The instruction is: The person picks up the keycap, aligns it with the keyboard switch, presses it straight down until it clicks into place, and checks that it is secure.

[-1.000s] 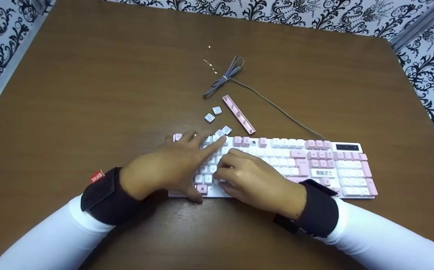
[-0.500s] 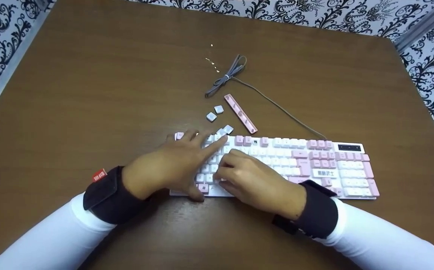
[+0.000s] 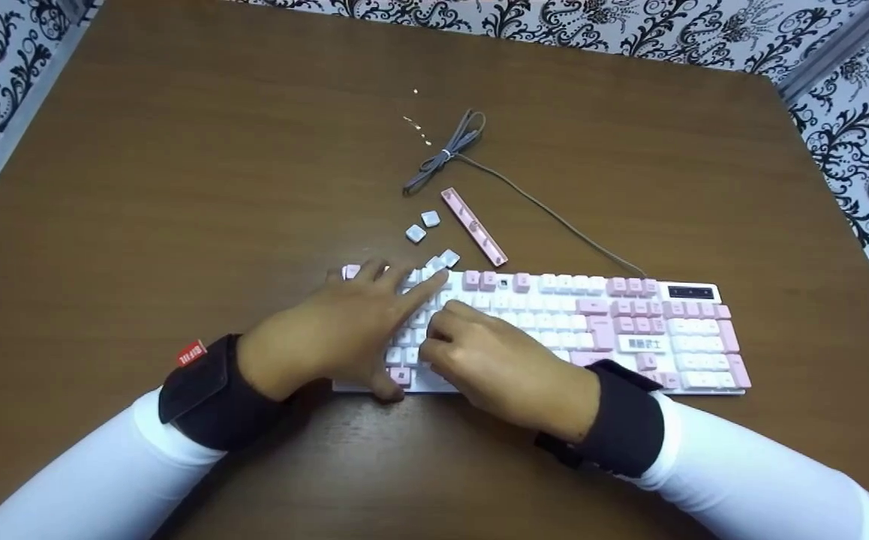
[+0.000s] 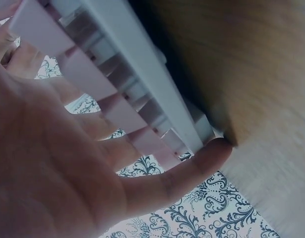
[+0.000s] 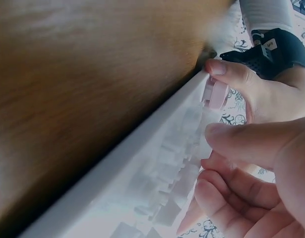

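A white and pink keyboard (image 3: 641, 345) lies on the table. My left hand (image 3: 329, 334) spreads across its left end with fairly straight fingers. In the left wrist view, the thumb (image 4: 167, 187) touches the front edge beside the pink keys (image 4: 88, 77). My right hand (image 3: 506, 360), fingers curled, is over the lower-left keys. The right wrist view shows its thumb (image 5: 236, 139) and bent fingertips closing on a small white keycap (image 5: 205, 148), mostly hidden by the hand. Two loose white keycaps lie behind the keyboard, the nearer keycap (image 3: 416, 233) next to a pink spacebar keycap (image 3: 473, 226).
A grey cable (image 3: 446, 154), tied in a bundle, runs to the keyboard's back edge. Small pale bits (image 3: 419, 130) are scattered beside it. More white keycaps (image 3: 448, 259) sit at the back edge, near my left index finger. The brown tabletop (image 3: 217, 172) surrounds everything.
My right hand has turned slightly and its fingers have drawn closer together over the same spot. The left hand stays in place on the keyboard. The head view has shifted slightly.
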Available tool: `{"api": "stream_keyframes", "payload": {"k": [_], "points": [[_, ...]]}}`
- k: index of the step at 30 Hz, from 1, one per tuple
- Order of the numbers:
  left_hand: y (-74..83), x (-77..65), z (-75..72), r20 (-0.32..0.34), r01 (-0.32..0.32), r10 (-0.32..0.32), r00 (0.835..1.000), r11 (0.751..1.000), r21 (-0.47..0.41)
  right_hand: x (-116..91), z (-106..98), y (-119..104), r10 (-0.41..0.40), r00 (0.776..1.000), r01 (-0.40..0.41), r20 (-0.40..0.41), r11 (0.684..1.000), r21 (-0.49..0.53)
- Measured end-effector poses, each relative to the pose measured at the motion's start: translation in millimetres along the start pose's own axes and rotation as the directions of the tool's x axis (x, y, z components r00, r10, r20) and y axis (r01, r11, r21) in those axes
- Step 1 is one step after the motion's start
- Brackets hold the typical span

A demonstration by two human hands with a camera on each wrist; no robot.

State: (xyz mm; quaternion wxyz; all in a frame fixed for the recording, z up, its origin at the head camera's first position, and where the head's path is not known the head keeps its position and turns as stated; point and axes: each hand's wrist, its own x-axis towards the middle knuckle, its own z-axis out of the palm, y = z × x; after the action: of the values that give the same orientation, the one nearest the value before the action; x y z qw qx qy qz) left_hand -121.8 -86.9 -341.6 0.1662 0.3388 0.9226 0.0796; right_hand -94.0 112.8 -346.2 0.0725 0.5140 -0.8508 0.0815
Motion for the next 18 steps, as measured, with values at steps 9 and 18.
{"api": "stream_keyframes", "payload": {"k": [9, 18], "points": [[-0.6, -0.1, 0.1, 0.012, 0.009, -0.009, 1.000, 1.000, 0.019, 1.9, -0.9, -5.9, 0.027, 0.999, -0.026, 0.018, 0.999, -0.044], [0.9, -0.7, -0.5, -0.004, -0.007, 0.007, 1.000, 1.000, 0.007, 1.2, -0.6, -3.6, 0.025, 1.000, -0.025, 0.010, 1.000, -0.011]]}}
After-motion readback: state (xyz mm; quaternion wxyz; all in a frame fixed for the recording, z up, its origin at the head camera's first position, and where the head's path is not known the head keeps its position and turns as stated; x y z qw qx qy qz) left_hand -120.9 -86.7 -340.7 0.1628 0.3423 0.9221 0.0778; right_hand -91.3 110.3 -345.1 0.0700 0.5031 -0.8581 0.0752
